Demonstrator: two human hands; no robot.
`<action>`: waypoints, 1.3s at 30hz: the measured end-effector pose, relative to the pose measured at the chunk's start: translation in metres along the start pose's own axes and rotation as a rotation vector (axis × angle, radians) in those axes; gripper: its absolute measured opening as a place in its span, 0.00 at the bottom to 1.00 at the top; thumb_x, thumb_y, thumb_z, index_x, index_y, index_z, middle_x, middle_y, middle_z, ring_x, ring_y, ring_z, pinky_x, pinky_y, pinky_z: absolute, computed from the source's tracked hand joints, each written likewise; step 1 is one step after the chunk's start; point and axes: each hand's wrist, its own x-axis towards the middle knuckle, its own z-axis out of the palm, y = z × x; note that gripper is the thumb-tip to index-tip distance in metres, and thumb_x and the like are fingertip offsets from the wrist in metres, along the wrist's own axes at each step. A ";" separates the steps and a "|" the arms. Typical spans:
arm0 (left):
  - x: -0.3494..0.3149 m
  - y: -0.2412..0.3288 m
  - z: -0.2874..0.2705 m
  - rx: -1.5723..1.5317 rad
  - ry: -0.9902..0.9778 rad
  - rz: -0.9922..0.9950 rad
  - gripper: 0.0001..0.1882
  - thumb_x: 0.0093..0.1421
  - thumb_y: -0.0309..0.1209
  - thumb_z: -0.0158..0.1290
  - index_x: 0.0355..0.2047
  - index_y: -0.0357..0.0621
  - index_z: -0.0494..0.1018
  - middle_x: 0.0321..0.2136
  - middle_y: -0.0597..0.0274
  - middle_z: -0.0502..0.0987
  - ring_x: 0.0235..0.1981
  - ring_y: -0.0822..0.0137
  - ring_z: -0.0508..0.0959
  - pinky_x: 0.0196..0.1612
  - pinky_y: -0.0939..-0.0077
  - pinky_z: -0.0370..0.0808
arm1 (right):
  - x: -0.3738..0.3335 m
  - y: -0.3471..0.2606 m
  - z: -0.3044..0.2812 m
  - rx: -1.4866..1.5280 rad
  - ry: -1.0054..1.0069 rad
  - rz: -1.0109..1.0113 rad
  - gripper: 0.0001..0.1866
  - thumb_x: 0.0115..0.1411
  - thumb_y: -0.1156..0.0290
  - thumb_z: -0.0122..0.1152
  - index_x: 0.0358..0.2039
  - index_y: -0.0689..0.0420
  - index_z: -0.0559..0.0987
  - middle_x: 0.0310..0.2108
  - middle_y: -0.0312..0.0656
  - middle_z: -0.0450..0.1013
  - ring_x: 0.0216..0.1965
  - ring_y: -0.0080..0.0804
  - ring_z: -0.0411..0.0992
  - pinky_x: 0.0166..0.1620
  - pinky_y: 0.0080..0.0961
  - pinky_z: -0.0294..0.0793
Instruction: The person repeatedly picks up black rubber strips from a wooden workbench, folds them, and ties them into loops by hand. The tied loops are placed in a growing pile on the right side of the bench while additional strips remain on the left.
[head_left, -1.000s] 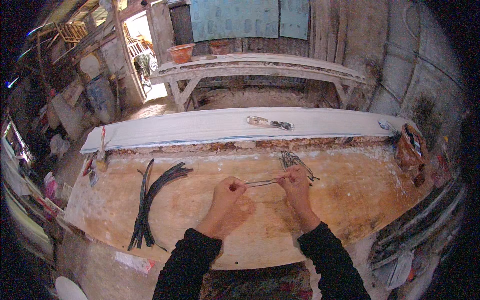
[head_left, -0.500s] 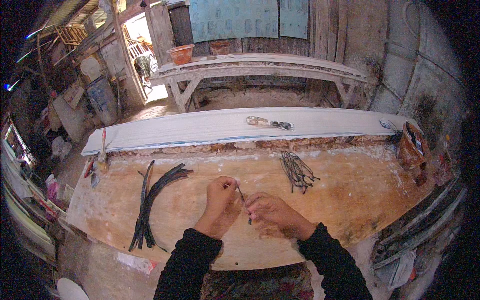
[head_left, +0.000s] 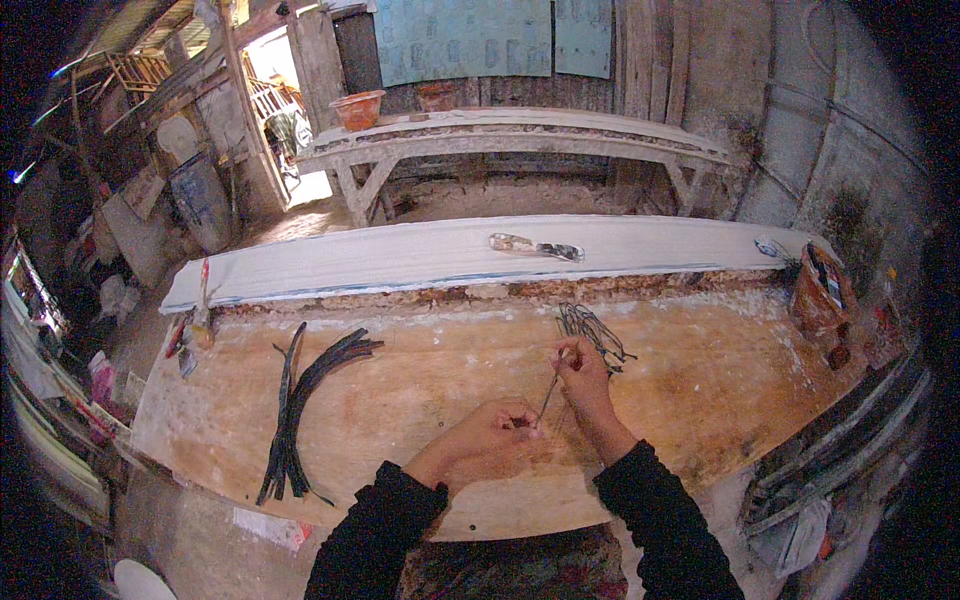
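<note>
A: What do the hands have hold of?

B: A thin dark strip, stretched between them above the counter, slanting from the left hand toward 1 o'clock.

A: How far apart are the fingers?

B: Barely at all. The left hand is curled, its fingertips pinching the lower end; the right hand, at its 2 o'clock, pinches the upper end between thumb and fingers.

A: And around them?

B: At 9 o'clock from the strip lies a bundle of flat black strips, fanned at its far end. At 1 o'clock, just beyond the right hand, sits a loose pile of looped dark strips.

A: Further off?

B: A scraper-like tool lies at 12 o'clock on a white board; a brown container stands at 2 o'clock.
</note>
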 end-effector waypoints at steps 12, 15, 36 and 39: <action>0.006 -0.047 -0.052 0.050 0.739 -0.124 0.06 0.49 0.26 0.59 0.22 0.38 0.73 0.19 0.67 0.72 0.21 0.77 0.70 0.24 0.82 0.68 | 0.003 0.023 -0.004 0.016 -0.199 -0.138 0.04 0.50 0.72 0.61 0.25 0.58 0.77 0.33 0.36 0.66 0.36 0.25 0.67 0.38 0.19 0.67; 0.003 -0.041 -0.060 0.008 0.905 -0.141 0.06 0.48 0.26 0.59 0.21 0.38 0.73 0.18 0.67 0.72 0.20 0.78 0.70 0.24 0.83 0.67 | -0.012 0.006 0.006 0.096 -0.551 -0.059 0.06 0.52 0.69 0.60 0.27 0.59 0.78 0.38 0.37 0.66 0.42 0.26 0.66 0.42 0.22 0.68; -0.002 0.001 -0.016 -0.447 0.298 -0.211 0.05 0.55 0.28 0.52 0.30 0.45 0.66 0.19 0.64 0.69 0.17 0.71 0.71 0.17 0.78 0.68 | -0.012 -0.008 0.002 0.102 -0.237 0.010 0.07 0.47 0.77 0.61 0.22 0.56 0.70 0.24 0.31 0.67 0.28 0.19 0.64 0.32 0.17 0.63; -0.001 0.001 -0.005 -0.225 0.207 -0.180 0.07 0.54 0.31 0.54 0.30 0.41 0.70 0.28 0.65 0.69 0.29 0.71 0.70 0.30 0.78 0.68 | 0.000 0.003 0.000 -0.031 -0.058 -0.040 0.06 0.49 0.77 0.60 0.24 0.56 0.70 0.22 0.29 0.64 0.25 0.17 0.61 0.30 0.15 0.61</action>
